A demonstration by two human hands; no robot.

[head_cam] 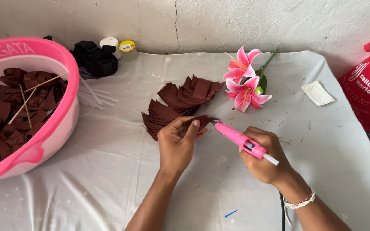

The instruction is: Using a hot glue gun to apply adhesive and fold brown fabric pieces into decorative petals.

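Note:
My left hand (177, 143) pinches a dark brown fabric petal (204, 121) near the middle of the table. My right hand (262, 158) grips a pink glue gun (236, 137), its nozzle pointing left and touching the petal's tip. Just behind the petal lies a curved row of several folded brown petals (180, 100), overlapping each other. A pink artificial lily (243, 81) with a green stem lies to the right of that row.
A big pink basin (61, 124) at the left holds brown fabric pieces and thin wooden sticks. White glue sticks (94, 95), a black object (96, 60) and small jars (127, 47) lie at the back. A white folded scrap (317, 93) and a red bag (369, 90) are at the right.

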